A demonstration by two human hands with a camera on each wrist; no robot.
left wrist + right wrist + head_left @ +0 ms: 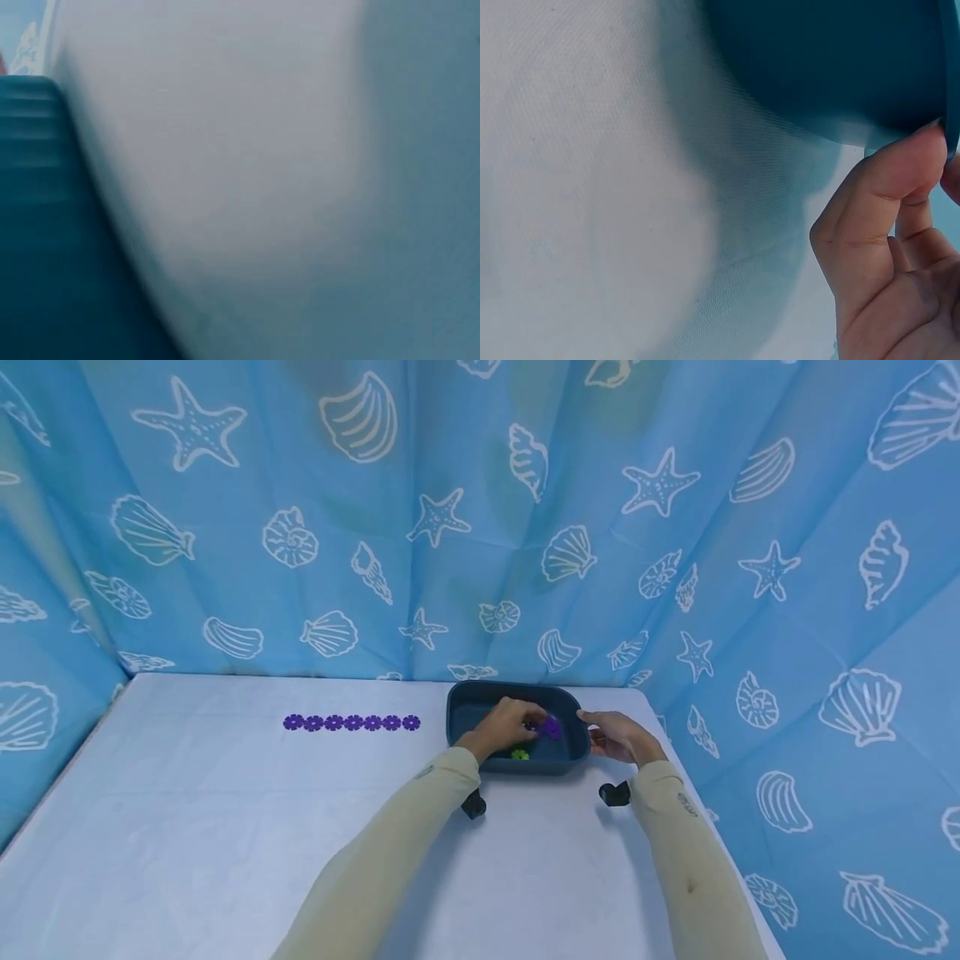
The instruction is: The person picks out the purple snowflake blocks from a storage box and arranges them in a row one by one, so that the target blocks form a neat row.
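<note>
A dark teal plastic basin (491,693) stands at the back of the table. My left hand (506,722) reaches into it over the near left side. Its fingertips pinch a purple flower-shaped disc (552,727) above the basin floor. Lower in the basin lies a green flower-shaped piece (520,755), partly hidden by the wall. My right hand (618,737) grips the basin's right rim between thumb and fingers, which the right wrist view also shows. In the left wrist view only the basin's outer wall (37,210) and the tabletop appear; that hand is out of sight there.
Several purple flower-shaped discs (353,722) lie in a straight row left of the basin. A white cloth covers the table (225,827). A blue curtain (465,568) with shell and starfish prints hangs right behind the table and along both sides.
</note>
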